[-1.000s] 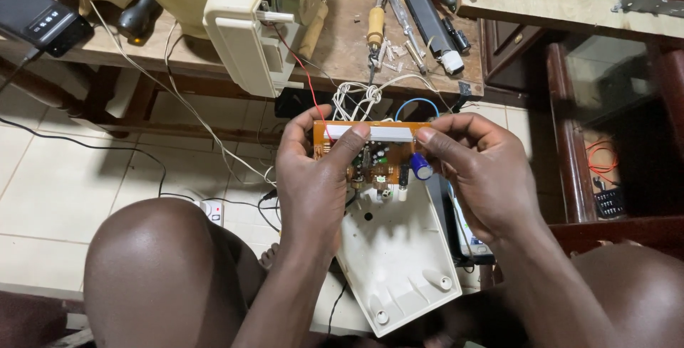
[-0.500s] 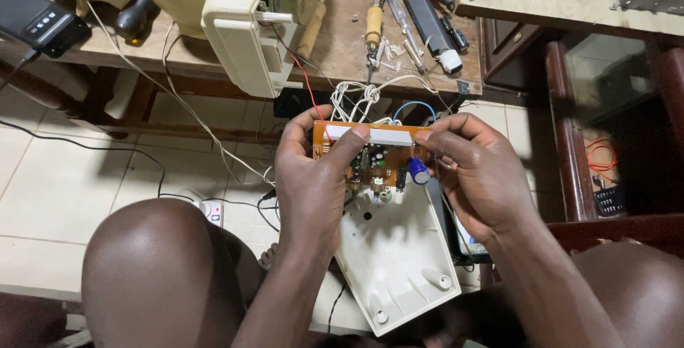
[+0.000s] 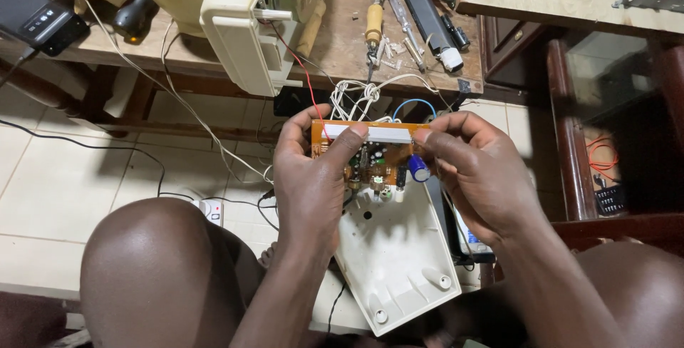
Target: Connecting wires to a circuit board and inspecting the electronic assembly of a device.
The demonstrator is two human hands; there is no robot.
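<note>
While both hands are gripping it, the board point(image 3: 370, 156) is hanging above the white cover point(image 3: 399, 255), its long axis running left to right between them. The left hand point(image 3: 313, 177) is pinching the left end, thumb lying on the white strip point(image 3: 377, 134); the right hand point(image 3: 477, 170) is pinching the right end beside the blue capacitor point(image 3: 419, 168). Neither is nearer. Wires point(image 3: 356, 95) are trailing toward the bench point(image 3: 342, 42). Palms are hiding the board's edges and underside.
</note>
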